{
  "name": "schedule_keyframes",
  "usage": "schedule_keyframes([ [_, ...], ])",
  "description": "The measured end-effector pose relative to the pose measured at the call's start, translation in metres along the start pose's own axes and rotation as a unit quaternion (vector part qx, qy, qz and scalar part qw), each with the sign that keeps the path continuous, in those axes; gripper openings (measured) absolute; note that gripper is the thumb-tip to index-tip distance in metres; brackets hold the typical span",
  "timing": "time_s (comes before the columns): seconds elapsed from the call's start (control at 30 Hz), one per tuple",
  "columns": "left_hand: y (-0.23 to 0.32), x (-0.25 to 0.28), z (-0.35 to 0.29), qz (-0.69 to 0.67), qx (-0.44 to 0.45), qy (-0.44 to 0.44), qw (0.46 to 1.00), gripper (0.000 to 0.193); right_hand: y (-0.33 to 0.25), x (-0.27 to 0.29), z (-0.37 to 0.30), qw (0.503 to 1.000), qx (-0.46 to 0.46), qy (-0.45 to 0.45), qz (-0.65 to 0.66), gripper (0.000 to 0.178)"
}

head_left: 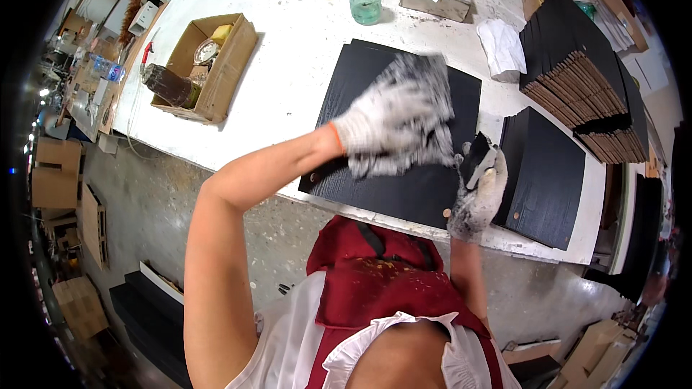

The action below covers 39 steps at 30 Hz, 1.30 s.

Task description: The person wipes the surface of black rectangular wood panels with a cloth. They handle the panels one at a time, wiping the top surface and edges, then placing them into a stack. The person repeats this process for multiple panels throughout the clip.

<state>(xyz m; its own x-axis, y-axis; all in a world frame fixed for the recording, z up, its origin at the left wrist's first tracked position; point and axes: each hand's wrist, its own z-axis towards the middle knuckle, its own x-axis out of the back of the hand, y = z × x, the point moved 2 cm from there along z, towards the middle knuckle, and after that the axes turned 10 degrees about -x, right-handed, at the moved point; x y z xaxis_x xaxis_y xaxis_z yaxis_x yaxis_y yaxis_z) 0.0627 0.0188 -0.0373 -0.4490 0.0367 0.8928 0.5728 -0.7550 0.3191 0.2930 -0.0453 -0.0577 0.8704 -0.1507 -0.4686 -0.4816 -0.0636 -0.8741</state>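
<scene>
Risk: left hand [386, 122], fingers together pressing a rag [422, 112] across the black panel [404, 187] at table [288, 101] edge; right hand [477, 198] clamps its corner. Weak clamp could let the panel slide off, smearing.

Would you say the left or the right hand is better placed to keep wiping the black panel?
Probably the left hand: it presses a stained cloth flat on the black panel, while the right hand grips the panel's edge.

An open brown cardboard box [216, 65] stands on the table's left.
</scene>
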Motion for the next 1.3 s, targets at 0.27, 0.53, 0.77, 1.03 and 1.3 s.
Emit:
schedule_keyframes([
  [0.27,-0.057,0.017,0.031,0.052,0.184,0.149,0.97,0.039,-0.003,-0.007,-0.011,0.994,0.07,0.039,-0.073,0.054],
  [0.53,0.102,-0.011,-0.04,-0.086,-0.056,-0.026,0.994,0.078,-0.001,0.007,-0.005,0.995,0.063,0.079,-0.013,0.061],
  [0.77,0.115,-0.037,-0.066,-0.128,-0.067,0.154,0.977,0.052,-0.064,-0.057,0.002,0.91,0.087,-0.149,-0.376,0.046],
  [1.03,0.119,-0.077,-0.079,-0.032,-0.049,0.152,0.987,0.044,0.004,-0.187,-0.043,0.486,0.31,-0.602,-0.553,0.039],
  [1.3,0.124,-0.087,-0.088,-0.115,-0.014,0.135,0.984,0.047,0.031,-0.193,-0.04,0.433,0.302,-0.654,-0.543,0.035],
])
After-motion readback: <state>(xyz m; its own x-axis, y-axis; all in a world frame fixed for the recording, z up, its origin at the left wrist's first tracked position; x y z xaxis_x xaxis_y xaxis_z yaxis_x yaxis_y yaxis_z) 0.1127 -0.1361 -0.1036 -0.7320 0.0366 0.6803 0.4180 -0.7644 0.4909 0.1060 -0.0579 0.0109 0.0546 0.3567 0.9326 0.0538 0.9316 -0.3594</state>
